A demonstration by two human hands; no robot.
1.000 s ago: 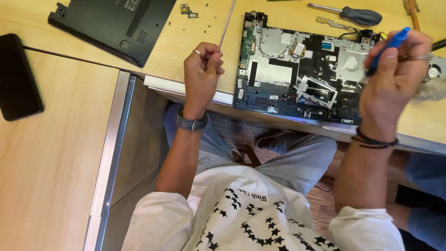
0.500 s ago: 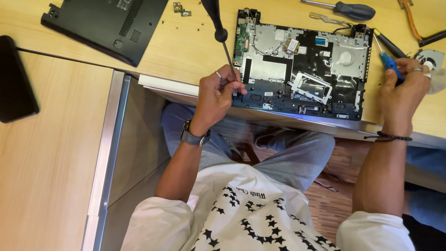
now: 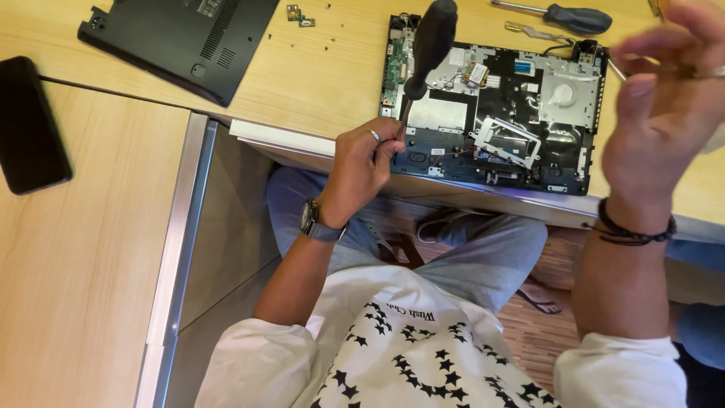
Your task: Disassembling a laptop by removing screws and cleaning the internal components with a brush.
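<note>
Black plastic and bare circuitry fill the upper middle of the frame, where an opened laptop chassis [image 3: 495, 113] lies flat on the pale wooden desk [image 3: 317, 83], its near edge close to the desk's rim. The left hand [image 3: 361, 170] pinches the thin shaft of a black-handled screwdriver [image 3: 427, 53] low down, fingers closed around it, the tip set at the lower left corner of the chassis and the handle leaning up toward the top of the frame. The right hand [image 3: 664, 113], at the right edge, is raised and blurred; whether it holds anything I cannot tell. Judging by its look, the chassis is stiff but fragile, with exposed boards and thin cables, so it is best gripped by its outer plastic edges. A removed bottom cover [image 3: 181, 41] lies upper left, a dark phone [image 3: 30, 125] at far left, and a second screwdriver [image 3: 563, 15] sits at the top right.
</note>
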